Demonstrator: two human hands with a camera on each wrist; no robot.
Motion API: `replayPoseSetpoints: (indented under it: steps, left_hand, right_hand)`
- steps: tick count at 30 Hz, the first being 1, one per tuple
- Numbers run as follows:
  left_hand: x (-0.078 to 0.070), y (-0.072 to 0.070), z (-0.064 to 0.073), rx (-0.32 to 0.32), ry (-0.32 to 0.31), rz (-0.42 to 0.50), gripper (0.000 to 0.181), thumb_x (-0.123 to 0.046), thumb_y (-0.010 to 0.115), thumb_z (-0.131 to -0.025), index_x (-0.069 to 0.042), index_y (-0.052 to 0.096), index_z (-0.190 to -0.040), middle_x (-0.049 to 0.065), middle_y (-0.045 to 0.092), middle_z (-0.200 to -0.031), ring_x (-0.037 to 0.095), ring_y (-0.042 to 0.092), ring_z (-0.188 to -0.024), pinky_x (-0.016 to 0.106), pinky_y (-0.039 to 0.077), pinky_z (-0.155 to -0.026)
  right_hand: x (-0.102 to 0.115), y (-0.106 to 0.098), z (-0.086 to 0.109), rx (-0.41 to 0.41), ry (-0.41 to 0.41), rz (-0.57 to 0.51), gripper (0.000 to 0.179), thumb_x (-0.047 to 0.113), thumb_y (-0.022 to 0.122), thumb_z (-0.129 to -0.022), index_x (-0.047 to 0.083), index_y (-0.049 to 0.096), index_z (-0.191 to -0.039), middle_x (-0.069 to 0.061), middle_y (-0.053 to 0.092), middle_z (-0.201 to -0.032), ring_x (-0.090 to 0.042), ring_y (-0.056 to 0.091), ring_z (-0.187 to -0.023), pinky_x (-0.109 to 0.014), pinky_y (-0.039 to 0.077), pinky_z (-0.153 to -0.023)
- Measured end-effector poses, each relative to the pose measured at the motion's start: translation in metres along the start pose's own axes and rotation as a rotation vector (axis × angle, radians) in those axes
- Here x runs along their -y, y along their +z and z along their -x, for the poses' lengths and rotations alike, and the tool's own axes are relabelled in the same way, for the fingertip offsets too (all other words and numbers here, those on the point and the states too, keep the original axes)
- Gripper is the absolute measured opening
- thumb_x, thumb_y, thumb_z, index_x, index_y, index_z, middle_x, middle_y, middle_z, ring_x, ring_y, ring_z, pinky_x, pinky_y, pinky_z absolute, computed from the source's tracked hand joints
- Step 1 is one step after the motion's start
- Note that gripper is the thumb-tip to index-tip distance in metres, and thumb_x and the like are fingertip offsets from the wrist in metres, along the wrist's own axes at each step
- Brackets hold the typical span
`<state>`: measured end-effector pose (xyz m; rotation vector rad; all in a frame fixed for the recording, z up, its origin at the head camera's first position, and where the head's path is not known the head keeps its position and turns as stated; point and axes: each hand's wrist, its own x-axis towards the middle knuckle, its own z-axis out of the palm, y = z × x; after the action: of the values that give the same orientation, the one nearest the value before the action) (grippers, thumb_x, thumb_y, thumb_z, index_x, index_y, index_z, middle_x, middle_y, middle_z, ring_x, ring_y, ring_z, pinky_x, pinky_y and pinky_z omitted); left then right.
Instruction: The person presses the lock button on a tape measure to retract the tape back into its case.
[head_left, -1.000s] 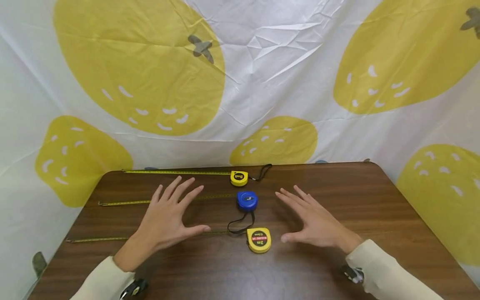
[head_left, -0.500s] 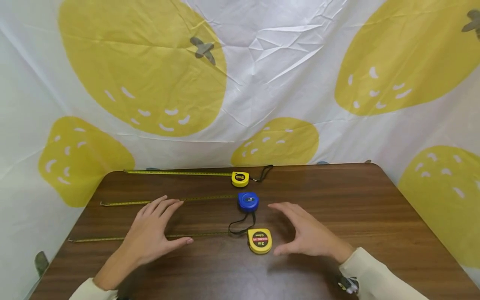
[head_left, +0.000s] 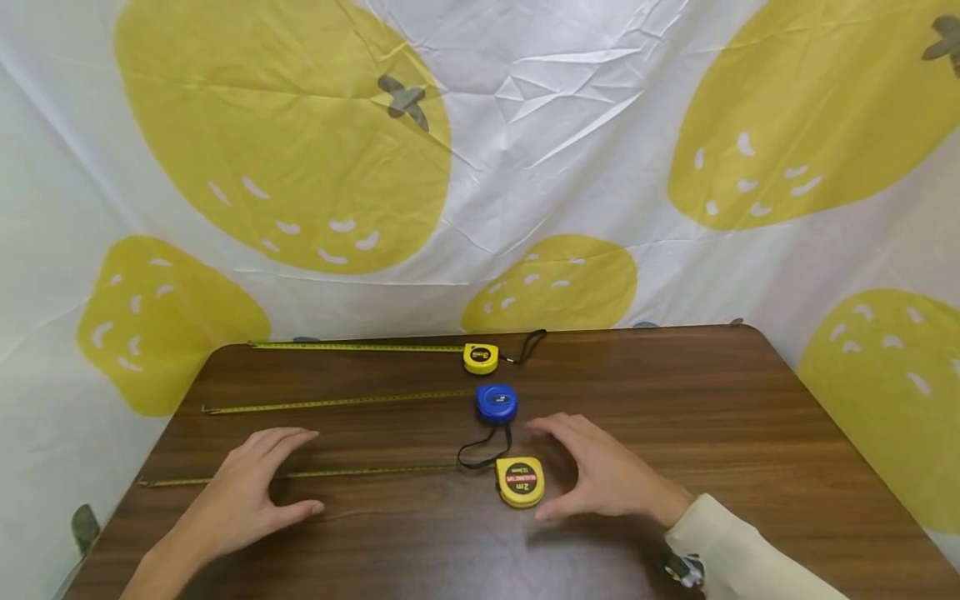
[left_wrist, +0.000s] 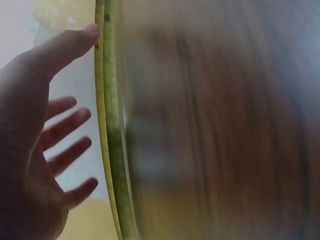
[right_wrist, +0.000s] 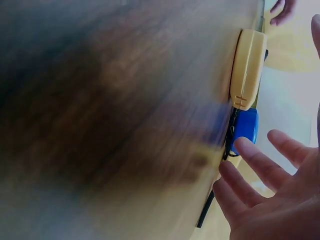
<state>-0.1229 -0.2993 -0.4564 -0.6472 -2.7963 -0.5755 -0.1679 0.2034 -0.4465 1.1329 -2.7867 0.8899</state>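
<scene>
Three tape measures lie in a column on the brown table, each with its blade drawn out leftward. In the head view the nearest is a yellow tape measure point(head_left: 520, 483) marked 2m, then a blue tape measure point(head_left: 497, 403), then a smaller yellow tape measure point(head_left: 480, 358) at the back. My right hand point(head_left: 600, 475), thumb and fingers spread apart, is just right of the nearest case and holds nothing. My left hand point(head_left: 240, 492) hovers over the nearest blade point(head_left: 375, 472), fingers apart and holding nothing; it hides part of that blade. The left wrist view shows a yellow blade point(left_wrist: 111, 120) beside the thumb.
A black wrist strap point(head_left: 480, 463) loops from the blue case toward the nearest one. Another strap point(head_left: 534, 343) trails right from the back case. Behind the wood-grain table point(head_left: 712, 400) hangs a white cloth point(head_left: 540, 167) printed with yellow fruit.
My left hand has moved left and toward me, away from the blue tape measure. My right hand has come left and lower, closer to the nearest yellow case. The tape measures stay put.
</scene>
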Motion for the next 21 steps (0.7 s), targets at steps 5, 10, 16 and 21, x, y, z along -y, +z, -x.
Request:
replayPoseSetpoints:
  steps: [5, 10, 16, 21]
  left_hand:
    - [0.019, -0.01, 0.012, 0.012, -0.007, 0.034, 0.083, -0.046, 0.099, -0.081, -0.011, 0.064, -0.148, 0.009, 0.066, -0.141, 0.041, 0.061, -0.128, 0.069, 0.05, -0.1]
    - [0.041, -0.021, 0.026, 0.019, -0.039, 0.005, 0.069, -0.039, 0.101, -0.078, -0.014, 0.073, -0.136, 0.007, 0.07, -0.134, 0.04, 0.065, -0.122, 0.065, 0.054, -0.095]
    - [0.067, -0.029, 0.042, 0.01, -0.076, -0.049, 0.058, -0.033, 0.104, -0.072, -0.015, 0.079, -0.122, 0.006, 0.074, -0.126, 0.042, 0.066, -0.116, 0.064, 0.054, -0.092]
    - [0.084, -0.032, 0.049, 0.001, -0.087, -0.061, 0.053, -0.03, 0.103, -0.074, -0.015, 0.08, -0.119, 0.005, 0.075, -0.122, 0.038, 0.068, -0.112, 0.055, 0.057, -0.089]
  right_hand:
    - [0.002, 0.004, -0.003, 0.035, 0.026, -0.018, 0.112, 0.072, 0.095, -0.072, 0.009, 0.055, -0.156, -0.004, 0.064, -0.147, -0.025, 0.059, -0.135, -0.058, 0.049, -0.112]
    - [0.005, 0.007, -0.006, 0.047, 0.025, -0.021, 0.112, 0.069, 0.097, -0.072, 0.009, 0.055, -0.156, -0.004, 0.064, -0.149, -0.027, 0.058, -0.137, -0.058, 0.048, -0.114]
    - [0.006, 0.01, -0.008, 0.056, 0.029, -0.024, 0.108, 0.066, 0.097, -0.073, 0.008, 0.057, -0.155, -0.004, 0.065, -0.148, -0.026, 0.058, -0.137, -0.056, 0.048, -0.115]
    - [0.006, 0.012, -0.011, 0.051, 0.012, -0.013, 0.102, 0.063, 0.099, -0.073, 0.008, 0.061, -0.15, -0.003, 0.067, -0.144, -0.026, 0.06, -0.135, -0.055, 0.049, -0.114]
